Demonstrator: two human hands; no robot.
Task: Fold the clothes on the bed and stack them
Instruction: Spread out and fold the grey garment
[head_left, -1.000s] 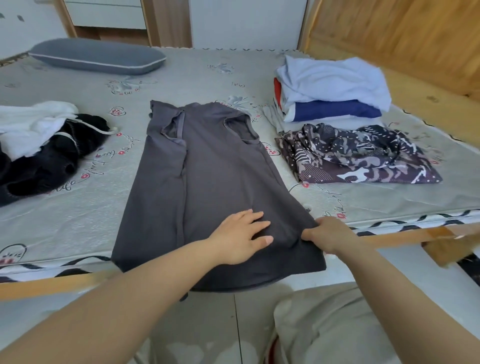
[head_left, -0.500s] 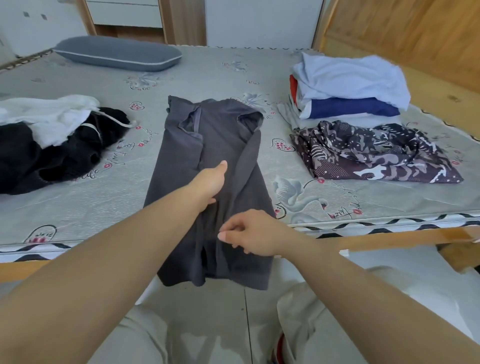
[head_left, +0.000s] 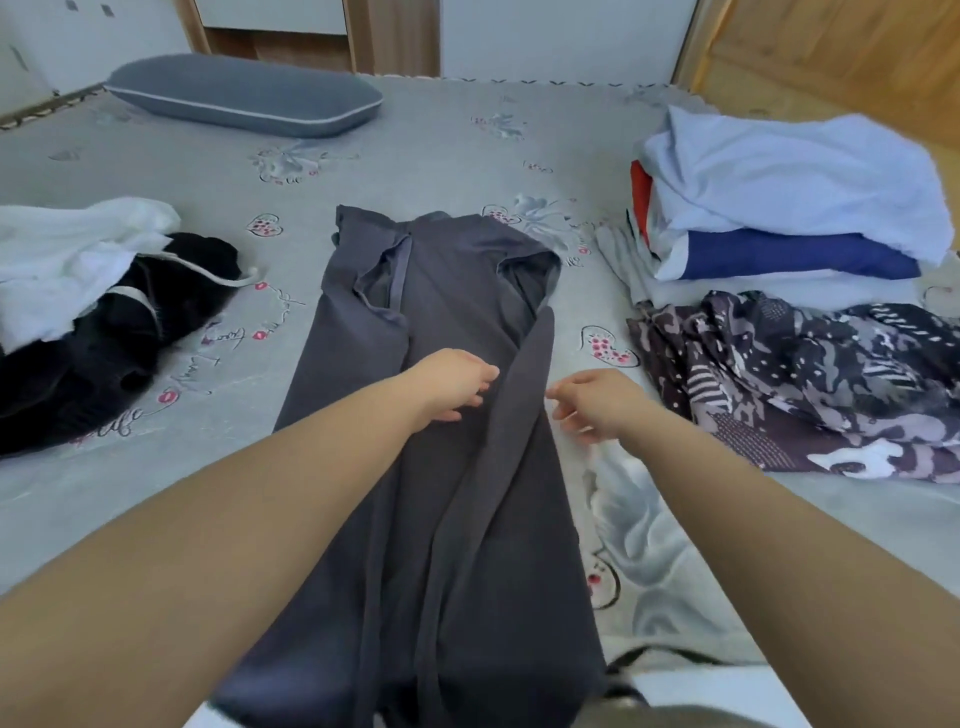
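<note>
A dark grey sleeveless top (head_left: 447, 467) lies lengthwise on the bed (head_left: 441, 150), both long sides folded in toward its middle. My left hand (head_left: 452, 382) rests on the cloth near the centre, fingers loosely bent. My right hand (head_left: 592, 402) hovers at the top's right folded edge, fingers relaxed and holding nothing. A stack of folded clothes (head_left: 789, 208), pale blue on top with dark blue and red below, sits at the right. In front of it lies a patterned dark garment (head_left: 800, 379). Unfolded white and black clothes (head_left: 88, 306) are heaped at the left.
A grey pillow (head_left: 244, 96) lies at the far side of the bed. A wooden headboard (head_left: 841, 57) rises at the right. White cabinets with wooden frames stand behind the bed. The bed's near edge is at the bottom of the view.
My right hand folded the top's right side over toward the middle, then let go and moved up along the edge. My left hand slid further up the cloth. The view moved closer.
</note>
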